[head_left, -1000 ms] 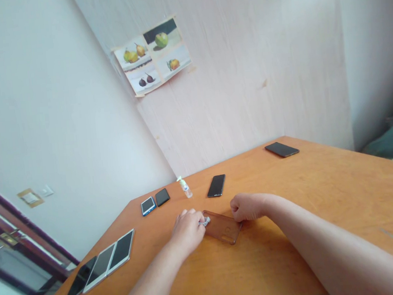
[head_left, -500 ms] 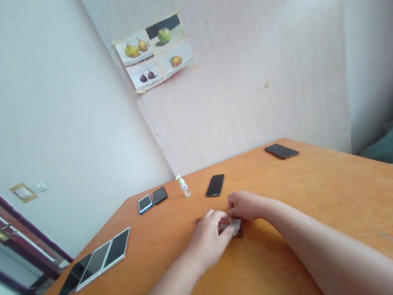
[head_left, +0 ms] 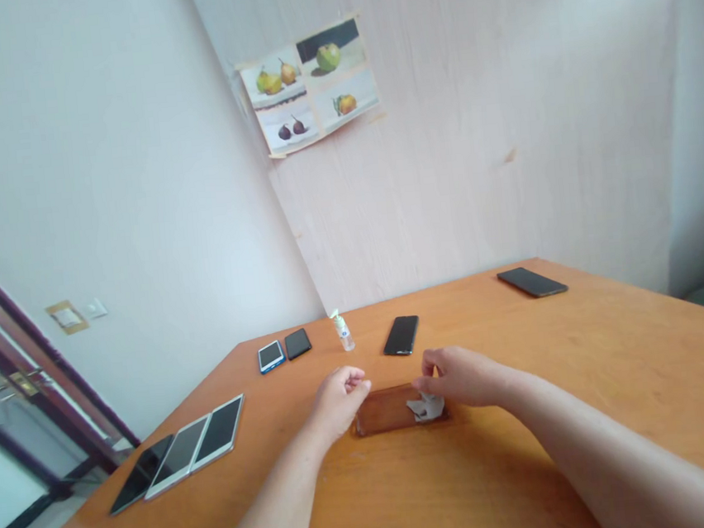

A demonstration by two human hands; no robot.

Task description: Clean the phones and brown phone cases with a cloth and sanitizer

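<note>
A clear phone case (head_left: 386,412) lies flat in front of me, its inside facing up and the wooden tabletop showing through it. At its far left corner is my left hand (head_left: 339,402), thumb and fingertips pinched together on the rim; the exact contact is partly hidden. My right hand (head_left: 462,376) is closed at the case's right end, pinching a crumpled greyish-white wipe (head_left: 426,407). The wipe rests over the right part of the case.
Beyond the case lies a black phone (head_left: 401,336), with a small pump bottle (head_left: 344,333) left of it. Two smaller phones (head_left: 298,344) lie farther left. Three tablet-like devices (head_left: 219,430) line the left edge. A black tablet (head_left: 532,281) sits at the far right.
My left hand has moved off the middle of the case to its left corner, uncovering the case and wipe. My right hand stays at the right end. The view has shifted slightly left.
</note>
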